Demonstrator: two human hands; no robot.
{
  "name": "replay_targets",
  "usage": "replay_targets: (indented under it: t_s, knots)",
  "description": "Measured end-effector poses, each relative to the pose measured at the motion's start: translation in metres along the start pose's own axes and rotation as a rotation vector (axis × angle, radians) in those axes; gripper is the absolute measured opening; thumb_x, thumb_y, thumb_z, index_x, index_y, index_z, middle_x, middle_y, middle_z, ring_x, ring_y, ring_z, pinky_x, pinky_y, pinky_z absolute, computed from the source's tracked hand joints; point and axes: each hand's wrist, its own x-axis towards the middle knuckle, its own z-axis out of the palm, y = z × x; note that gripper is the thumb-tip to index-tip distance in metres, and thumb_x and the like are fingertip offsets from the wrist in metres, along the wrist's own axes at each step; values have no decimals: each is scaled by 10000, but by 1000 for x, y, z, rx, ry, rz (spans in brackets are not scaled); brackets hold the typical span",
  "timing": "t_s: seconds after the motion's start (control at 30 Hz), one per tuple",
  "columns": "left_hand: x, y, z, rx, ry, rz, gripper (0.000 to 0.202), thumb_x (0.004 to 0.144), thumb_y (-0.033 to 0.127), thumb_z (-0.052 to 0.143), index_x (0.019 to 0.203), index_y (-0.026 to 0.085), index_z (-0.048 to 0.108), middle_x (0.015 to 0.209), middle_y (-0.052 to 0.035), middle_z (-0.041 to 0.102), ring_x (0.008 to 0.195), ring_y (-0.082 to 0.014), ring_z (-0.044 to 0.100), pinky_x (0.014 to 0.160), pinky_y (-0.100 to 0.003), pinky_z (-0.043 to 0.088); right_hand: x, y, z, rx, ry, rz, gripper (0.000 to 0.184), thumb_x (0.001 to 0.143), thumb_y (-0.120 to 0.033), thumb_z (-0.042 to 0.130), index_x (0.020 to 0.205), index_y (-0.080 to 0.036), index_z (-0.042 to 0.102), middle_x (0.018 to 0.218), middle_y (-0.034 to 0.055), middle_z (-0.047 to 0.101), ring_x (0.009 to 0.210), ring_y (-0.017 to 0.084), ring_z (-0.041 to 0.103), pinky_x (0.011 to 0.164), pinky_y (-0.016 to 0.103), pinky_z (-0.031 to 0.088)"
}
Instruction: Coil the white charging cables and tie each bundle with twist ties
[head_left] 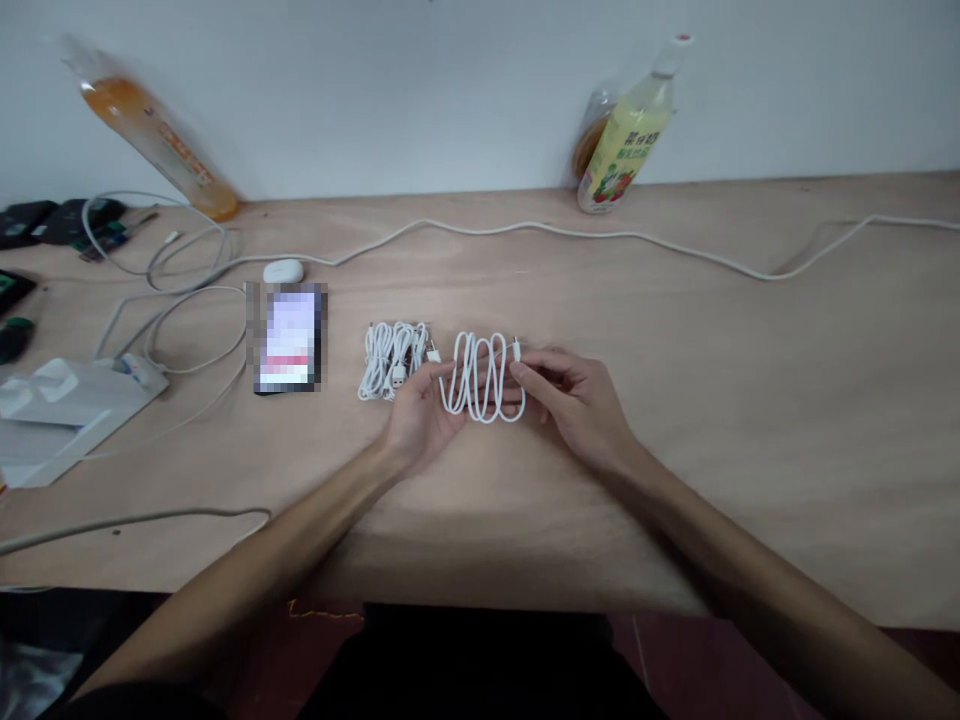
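A white USB cable is spread in loose loops between my two hands, a little above the table. My left hand grips its left side, with one plug sticking up past the thumb. At the other side, my right hand pinches the cable near its second plug between thumb and fingers. Just left of the loops lie several coiled white cables in neat bundles, a USB plug showing on one of them.
Farther left are a phone, a white earbud case and a power strip with tangled cords. A long white cord crosses the back of the table. An orange bottle and a yellow drink bottle stand by the wall.
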Motion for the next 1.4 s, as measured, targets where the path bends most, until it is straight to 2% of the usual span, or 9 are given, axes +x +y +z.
replay_targets:
  t_s: [0.1,0.27,0.47,0.57,0.7,0.87,1.2,1.3,1.4]
  knots:
    - [0,0,0,31,3,6,601,961,231,545,1533,92,667,1307,-203,829,1208,-395,782,1151,-579,564,1,-1,-1,16,-23,5,202,924,-432,778,872,-264,876,760,4,734,687,173,600,626,312,477]
    - [0,-2,-3,67,-52,-3,540,951,241,565,1448,81,701,1217,-205,842,1126,-380,795,1091,-548,593,1,1,0,32,-12,-9,165,868,-394,847,848,-230,849,637,-53,551,598,123,464,580,287,373]
    - [3,-4,-11,202,-233,-26,536,926,339,580,1390,86,667,1129,-172,822,1003,-352,800,968,-534,631,0,5,4,134,-84,21,373,819,-542,930,850,-216,752,670,-49,589,603,119,520,567,275,435]
    - [2,-5,-11,292,-261,-18,425,915,376,621,1227,98,701,985,-137,793,882,-304,776,845,-453,634,-2,4,6,179,-139,6,391,841,-560,920,894,-235,710,706,-47,609,615,130,572,577,283,492]
    - [-3,-5,-6,351,-216,-13,206,854,305,769,937,153,657,750,-33,680,600,-144,600,579,-282,489,-4,3,6,138,-154,-20,358,878,-514,899,957,-254,666,747,-44,633,656,146,609,588,286,508]
    - [-8,-2,2,419,-269,-48,317,792,190,880,898,193,581,616,105,467,476,-37,322,466,-195,264,-7,5,6,-7,-92,-155,271,930,-374,828,1061,-262,619,739,-71,600,623,128,541,561,271,435]
    - [-13,-1,3,554,-333,-127,256,889,222,765,1021,230,545,575,152,402,421,-37,237,403,-166,312,-16,5,0,-327,18,-535,192,1020,-242,657,1208,-257,621,966,16,623,750,168,593,568,287,474]
    - [-16,0,3,574,-373,-197,465,847,154,696,1287,226,568,573,172,368,421,-50,222,410,-172,397,-15,5,-2,-479,16,-710,267,990,-271,672,1254,-245,644,1151,98,629,964,244,650,649,341,543]
    - [-18,2,1,589,-438,-285,754,826,129,662,1535,252,439,558,191,356,404,-70,286,419,-180,471,-14,7,-1,-573,-39,-872,252,1008,-300,641,1247,-223,667,1164,119,613,1026,267,655,672,353,562]
